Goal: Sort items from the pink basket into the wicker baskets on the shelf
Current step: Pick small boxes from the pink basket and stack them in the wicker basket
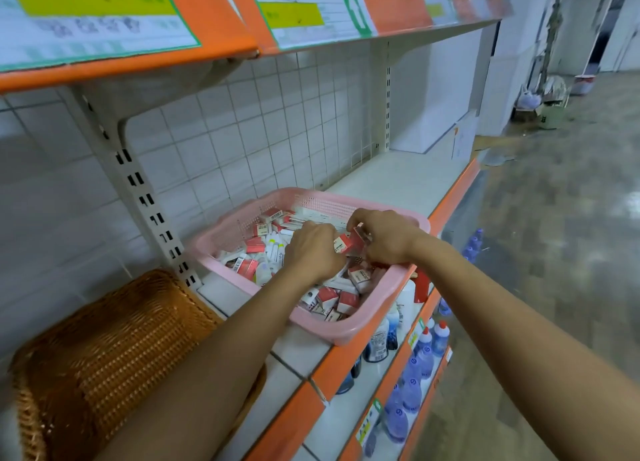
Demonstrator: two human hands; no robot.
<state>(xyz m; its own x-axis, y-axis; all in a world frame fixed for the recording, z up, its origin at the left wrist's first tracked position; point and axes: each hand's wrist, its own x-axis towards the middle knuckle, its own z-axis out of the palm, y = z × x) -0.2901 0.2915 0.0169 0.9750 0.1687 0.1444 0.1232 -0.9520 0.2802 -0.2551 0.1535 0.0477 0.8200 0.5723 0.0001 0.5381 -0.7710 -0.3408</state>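
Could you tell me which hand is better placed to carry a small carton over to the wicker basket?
Left. The brown wicker basket sits left of the pink plastic basket, beside the left forearm; the left hand grips a small red-and-white carton. The right hand would probably need to cross over.

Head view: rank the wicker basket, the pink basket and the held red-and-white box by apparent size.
1. wicker basket, though it sits nearest the camera, so its lead over the next is unsure.
2. pink basket.
3. red-and-white box, clearly smallest.
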